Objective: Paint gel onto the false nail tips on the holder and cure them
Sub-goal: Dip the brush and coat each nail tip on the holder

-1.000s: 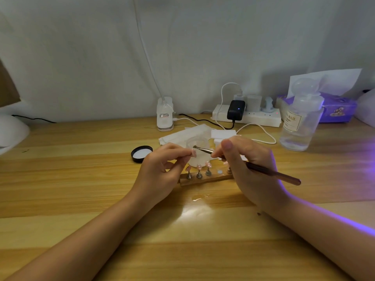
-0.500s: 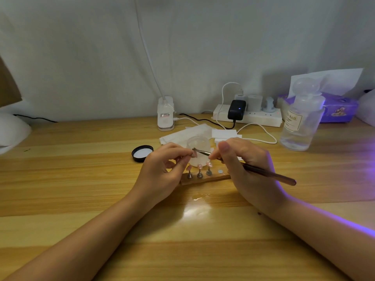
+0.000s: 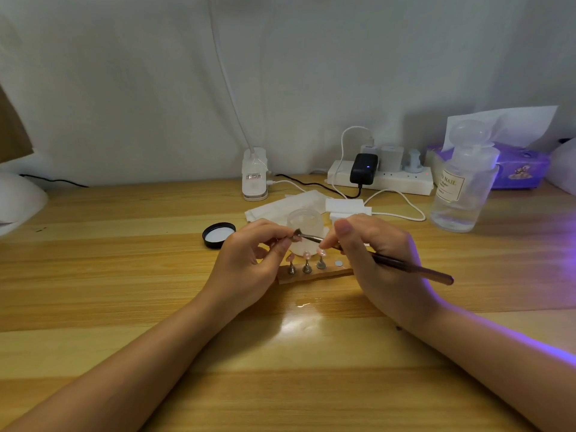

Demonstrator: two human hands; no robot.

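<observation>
A small wooden holder (image 3: 314,274) lies at the table's middle with three metal stands (image 3: 307,267), each carrying a pink nail tip. One bare magnet disc (image 3: 338,263) shows on its right part. My left hand (image 3: 249,260) pinches a nail tip on its stand (image 3: 291,238) just above the holder's left end. My right hand (image 3: 377,260) grips a dark brush (image 3: 411,269), whose bristles touch that held tip. Behind them stands a small translucent gel jar (image 3: 307,226).
A black jar lid (image 3: 218,234) lies left of the hands. White wipes (image 3: 280,208), a white lamp clip (image 3: 255,179), a power strip (image 3: 383,179) with cables, a clear bottle (image 3: 461,188) and a purple tissue box (image 3: 517,166) line the back. Violet light falls from the right.
The brush tip has shifted slightly left along the nail tip held in my left hand. Both hands otherwise stay in place.
</observation>
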